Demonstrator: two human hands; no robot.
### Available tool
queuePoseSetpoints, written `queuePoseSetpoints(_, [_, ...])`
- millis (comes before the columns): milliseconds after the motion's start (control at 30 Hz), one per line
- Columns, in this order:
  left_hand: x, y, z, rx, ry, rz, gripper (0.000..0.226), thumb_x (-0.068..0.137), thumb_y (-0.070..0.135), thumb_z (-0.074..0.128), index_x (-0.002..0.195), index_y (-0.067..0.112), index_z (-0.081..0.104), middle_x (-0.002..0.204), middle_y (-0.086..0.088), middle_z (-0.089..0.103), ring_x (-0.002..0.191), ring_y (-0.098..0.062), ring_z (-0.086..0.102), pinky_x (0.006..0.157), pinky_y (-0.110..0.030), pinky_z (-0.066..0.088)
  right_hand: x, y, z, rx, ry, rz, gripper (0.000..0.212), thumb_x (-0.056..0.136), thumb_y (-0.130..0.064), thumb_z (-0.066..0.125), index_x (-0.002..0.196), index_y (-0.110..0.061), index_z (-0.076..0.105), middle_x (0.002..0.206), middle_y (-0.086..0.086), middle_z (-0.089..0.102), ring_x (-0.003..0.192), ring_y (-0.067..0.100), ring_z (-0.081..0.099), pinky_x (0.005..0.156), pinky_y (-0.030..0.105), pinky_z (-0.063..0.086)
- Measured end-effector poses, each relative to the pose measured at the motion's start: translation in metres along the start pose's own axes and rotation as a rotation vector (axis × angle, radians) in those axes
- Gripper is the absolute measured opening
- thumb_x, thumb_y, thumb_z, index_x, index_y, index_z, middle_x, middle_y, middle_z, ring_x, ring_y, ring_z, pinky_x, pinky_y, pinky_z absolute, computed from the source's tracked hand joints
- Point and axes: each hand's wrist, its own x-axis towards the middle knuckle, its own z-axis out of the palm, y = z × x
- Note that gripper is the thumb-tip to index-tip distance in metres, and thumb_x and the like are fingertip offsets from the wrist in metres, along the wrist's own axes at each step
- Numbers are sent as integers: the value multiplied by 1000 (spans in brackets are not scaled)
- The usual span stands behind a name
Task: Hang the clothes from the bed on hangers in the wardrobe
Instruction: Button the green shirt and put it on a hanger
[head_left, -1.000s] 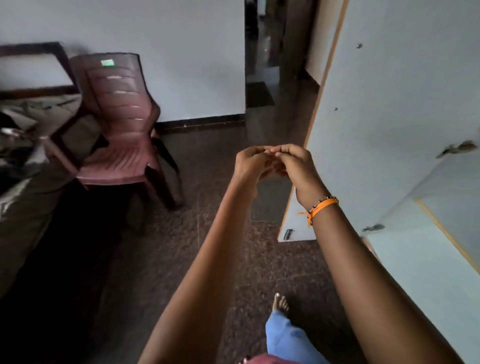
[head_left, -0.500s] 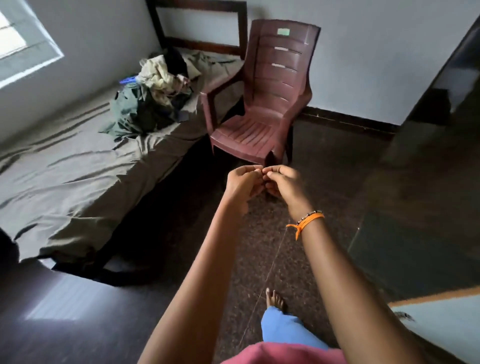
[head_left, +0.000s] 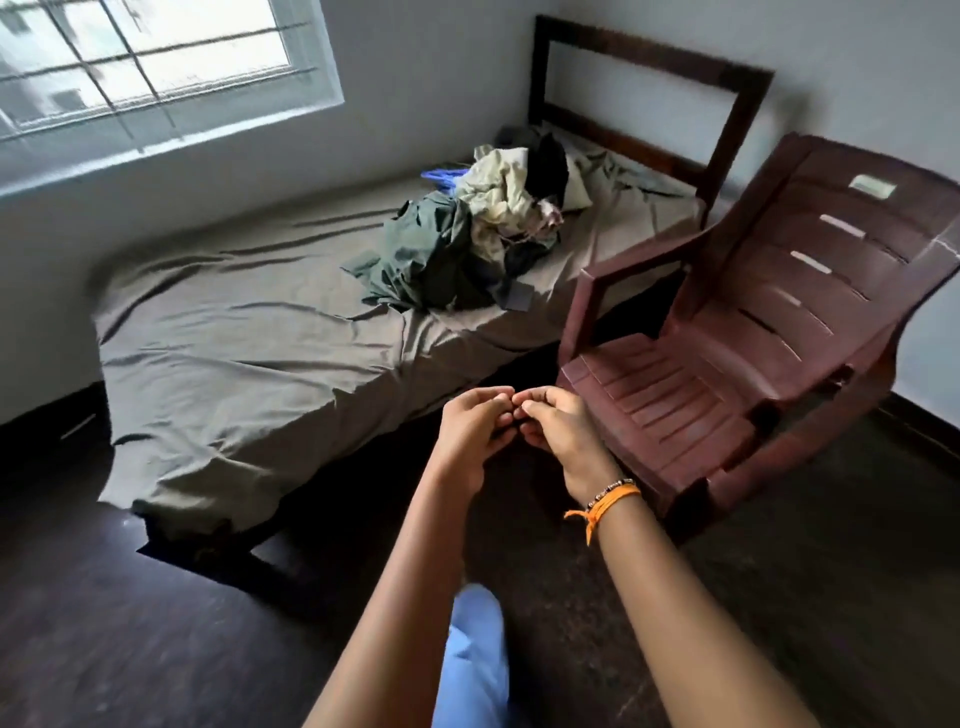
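A heap of crumpled clothes (head_left: 478, 234), dark green, cream and black, lies near the head of the bed (head_left: 249, 353), which is covered by a grey-brown sheet. My left hand (head_left: 475, 431) and my right hand (head_left: 558, 428) are held together in front of me, fingertips touching, above the floor beside the bed's near edge. The fingers of both are curled and I see nothing held in them. An orange thread band sits on my right wrist. The clothes are well beyond my hands. The wardrobe is out of view.
A dark red plastic armchair (head_left: 753, 332) stands right of the bed, close to my right hand. A wooden headboard (head_left: 639, 62) rises at the far end. A barred window (head_left: 145, 57) is on the left wall. Dark floor (head_left: 130, 623) lies in front of the bed.
My view has swung left from the white wardrobe door to the bed and chair, and both now appear closer. My hands have stayed joined in front of me.
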Motion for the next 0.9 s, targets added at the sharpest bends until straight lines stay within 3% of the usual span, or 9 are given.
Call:
queuePoseSetpoints(167, [132,69,-32,5,56,6,19,94,2,47,93,11,64,71,0,58,64,-7,52,75,-26,51,133,-46,53,-25,-50,34,20,95,-3,42,96,-7,61,75,-1,59,62,3,52,53,8,43])
queuePoseSetpoints(267, [201,113,-49,45,102,27,16,94,2,47,100,6,61,67,-1,56,51,-4,51,52,-16,45,204,-75,83,-3,-85,36,19,94,0,42,93,-6,59,72,-2,58,59,3,52,53,10,43])
queuePoseSetpoints(367, [254,144,-60,93,137,23,16,95,4,47,102,8,62,70,0,56,58,-6,50,43,-11,41,269,-95,107,-6,-111,49,21,94,0,42,88,-9,60,72,0,57,62,8,51,57,15,42])
queuePoseSetpoints(567, [376,182,-80,69,139,-17,18,96,5,45,92,13,61,74,2,54,61,-4,47,51,-11,42,419,-113,141,-2,-137,108,23,94,0,41,85,-11,59,70,2,55,47,1,47,49,13,37])
queuePoseSetpoints(767, [506,223,-84,90,212,-135,19,98,5,43,92,12,59,72,0,50,59,-7,42,47,-11,38,591,-114,165,-79,-179,249,27,95,-2,38,80,-15,56,71,0,53,56,7,44,56,17,38])
queuePoseSetpoints(900, [583,249,-82,111,225,-205,14,98,7,43,103,10,56,76,0,51,61,-7,45,48,-11,40,685,-108,176,-158,-220,379,17,96,-4,40,101,-13,54,77,1,51,58,10,45,57,20,38])
